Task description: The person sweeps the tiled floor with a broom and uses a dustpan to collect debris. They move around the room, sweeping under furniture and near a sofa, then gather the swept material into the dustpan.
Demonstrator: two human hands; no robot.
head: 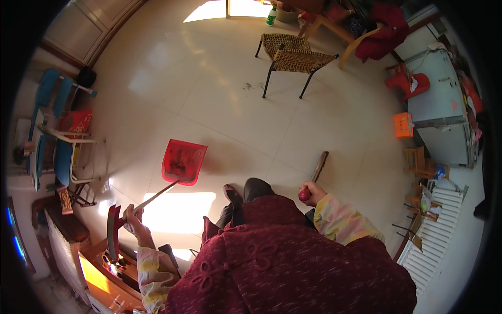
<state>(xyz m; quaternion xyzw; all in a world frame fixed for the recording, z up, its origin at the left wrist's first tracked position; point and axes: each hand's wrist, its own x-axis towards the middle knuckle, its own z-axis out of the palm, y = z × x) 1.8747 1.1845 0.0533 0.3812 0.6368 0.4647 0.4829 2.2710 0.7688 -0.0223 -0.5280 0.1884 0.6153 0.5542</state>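
My left hand (135,223) is closed around the pole of a long-handled red plastic dustpan (183,160), whose pan hangs out in front of me to the left. Dark dirt shows inside the pan. A red squeegee-like piece with a dark edge (113,231) is beside the same hand; how it joins the pole cannot be told. My right hand (312,194) grips a handle with a round red end (304,195). Beyond that hand a narrow brush head (321,165) points forward over the tiled floor. Small dark debris (251,86) lies on the tiles farther ahead.
A woven chair with black metal legs (290,51) stands ahead. Blue folding chairs (62,157) and a wooden cabinet (110,286) are at the left. Along the right are a red plastic stool (417,85), an orange box (403,125), small wooden chairs and a white radiator (435,239).
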